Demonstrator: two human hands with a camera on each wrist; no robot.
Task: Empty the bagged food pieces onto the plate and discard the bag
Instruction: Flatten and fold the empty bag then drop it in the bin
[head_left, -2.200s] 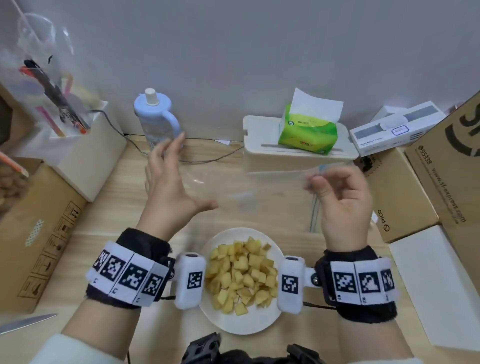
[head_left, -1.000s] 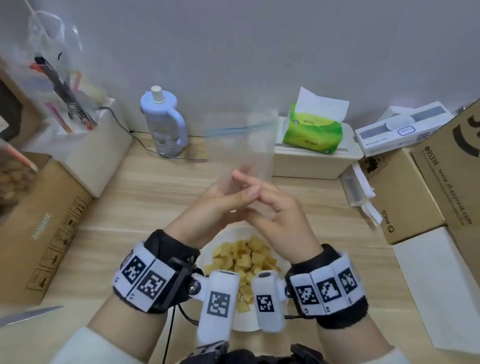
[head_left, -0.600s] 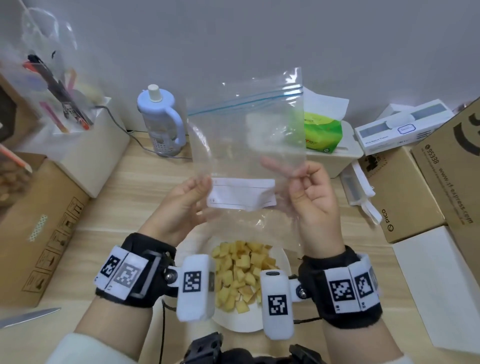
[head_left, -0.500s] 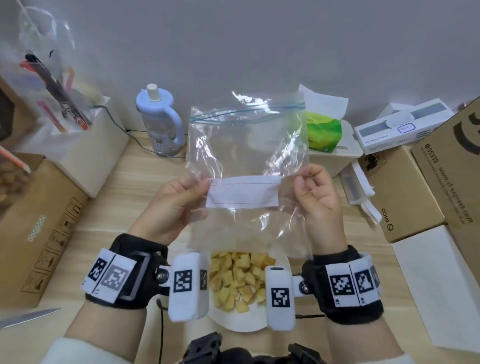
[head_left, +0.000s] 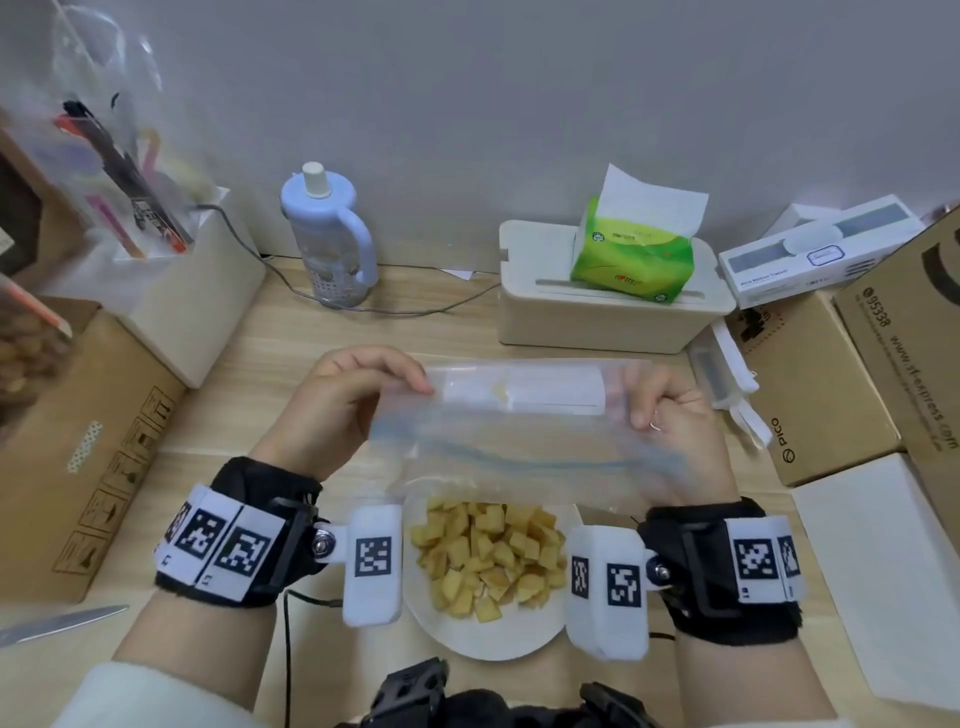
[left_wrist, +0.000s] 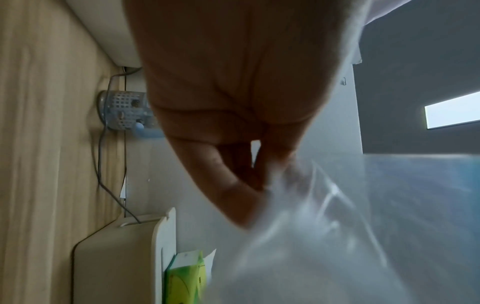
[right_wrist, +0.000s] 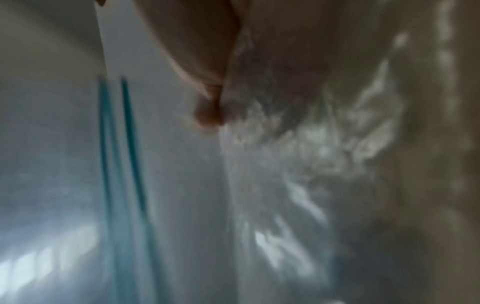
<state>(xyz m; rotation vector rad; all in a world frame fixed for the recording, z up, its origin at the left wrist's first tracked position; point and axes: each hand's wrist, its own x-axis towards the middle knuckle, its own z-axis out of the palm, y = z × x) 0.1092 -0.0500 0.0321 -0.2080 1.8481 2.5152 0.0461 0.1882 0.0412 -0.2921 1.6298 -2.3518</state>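
Observation:
A clear zip bag (head_left: 519, 441) with a blue seal strip and a white label is stretched flat between both hands above the far rim of the white plate (head_left: 488, 642). My left hand (head_left: 358, 400) pinches its left edge, and my right hand (head_left: 670, 415) pinches its right edge. The seal end now hangs toward me, over the plate. Yellow food cubes (head_left: 485, 558) lie heaped on the plate. A small yellow scrap shows inside the bag near the label. In the left wrist view the fingers (left_wrist: 233, 191) pinch the plastic (left_wrist: 324, 236). The right wrist view is blurred plastic (right_wrist: 285, 185).
A cream box (head_left: 608, 322) with a green tissue pack (head_left: 634, 260) stands behind the bag. A blue bottle (head_left: 327, 244) is at the back left. Cardboard boxes (head_left: 831, 384) flank the right, another box (head_left: 88, 447) the left. A knife blade (head_left: 57, 623) lies at the near left.
The bag was held upright with its seal end up; both hands have since tipped it over flat, seal end toward me, and lowered it closer to the plate.

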